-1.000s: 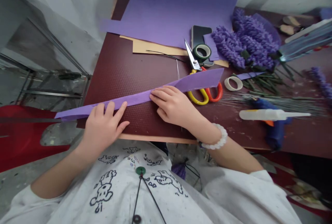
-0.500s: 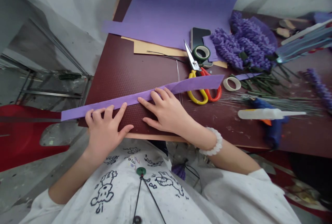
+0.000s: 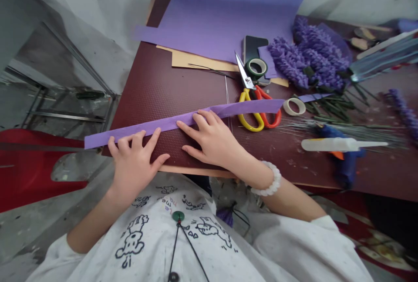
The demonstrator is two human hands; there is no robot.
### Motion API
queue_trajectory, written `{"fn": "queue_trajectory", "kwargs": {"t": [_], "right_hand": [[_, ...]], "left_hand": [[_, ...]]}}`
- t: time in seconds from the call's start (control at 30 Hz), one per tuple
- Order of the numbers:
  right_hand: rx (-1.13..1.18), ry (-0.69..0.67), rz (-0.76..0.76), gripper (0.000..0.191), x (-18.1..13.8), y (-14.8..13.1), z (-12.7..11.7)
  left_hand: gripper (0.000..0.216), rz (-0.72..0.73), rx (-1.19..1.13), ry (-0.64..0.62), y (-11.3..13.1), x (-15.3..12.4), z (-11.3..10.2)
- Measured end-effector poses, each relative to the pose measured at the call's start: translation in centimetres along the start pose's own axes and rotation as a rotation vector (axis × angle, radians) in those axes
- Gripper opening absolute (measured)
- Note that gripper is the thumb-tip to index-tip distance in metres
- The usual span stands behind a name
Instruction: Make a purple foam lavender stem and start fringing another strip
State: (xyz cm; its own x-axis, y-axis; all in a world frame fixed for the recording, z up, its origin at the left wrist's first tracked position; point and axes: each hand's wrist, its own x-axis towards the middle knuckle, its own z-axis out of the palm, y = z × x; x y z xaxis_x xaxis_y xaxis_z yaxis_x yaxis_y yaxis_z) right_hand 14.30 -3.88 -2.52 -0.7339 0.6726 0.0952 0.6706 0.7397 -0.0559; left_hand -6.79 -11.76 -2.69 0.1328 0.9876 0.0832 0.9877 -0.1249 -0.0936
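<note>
A long purple paper strip (image 3: 166, 123) lies slantwise across the dark red table, folded along most of its length. Its left end juts past the table's edge, and its wider right end (image 3: 251, 107) rests over the scissors' handles. My left hand (image 3: 133, 156) is spread, with its fingertips pressing the strip's lower edge on the left. To its right, my right hand (image 3: 212, 138) lies with fingers apart, fingertips on the strip near where the fold opens out. The scissors (image 3: 245, 77), with one yellow and one red handle, lie partly open beyond my right hand.
Behind are a large purple sheet (image 3: 222, 21), a phone (image 3: 253, 43) and green tape (image 3: 256, 68). To the right are white tape (image 3: 294, 106), purple flower bunches (image 3: 307, 55), thin wires (image 3: 352, 132), a white bottle (image 3: 336, 144) and a blue glue gun (image 3: 346, 164). A red stool (image 3: 29, 190) stands left.
The strip's left end has shifted slightly right relative to the table edge, and its right end lies a little lower. Both hands keep nearly the same pose; the view has shifted slightly.
</note>
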Motion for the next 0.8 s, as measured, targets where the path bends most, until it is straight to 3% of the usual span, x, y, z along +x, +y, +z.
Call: {"fn": "queue_trajectory", "kwargs": {"t": [0.43,0.8], "right_hand": [[-0.094,0.092,-0.088,0.044,-1.1,2.1,0.0],[-0.145,0.119,-0.015,0.042,-2.7,4.0,-0.3]], "left_hand": [[0.057,0.022,0.069,-0.068,0.3,0.2,-0.8],[0.06,0.104,0.155,-0.115,1.0,2.8,-2.0]]}}
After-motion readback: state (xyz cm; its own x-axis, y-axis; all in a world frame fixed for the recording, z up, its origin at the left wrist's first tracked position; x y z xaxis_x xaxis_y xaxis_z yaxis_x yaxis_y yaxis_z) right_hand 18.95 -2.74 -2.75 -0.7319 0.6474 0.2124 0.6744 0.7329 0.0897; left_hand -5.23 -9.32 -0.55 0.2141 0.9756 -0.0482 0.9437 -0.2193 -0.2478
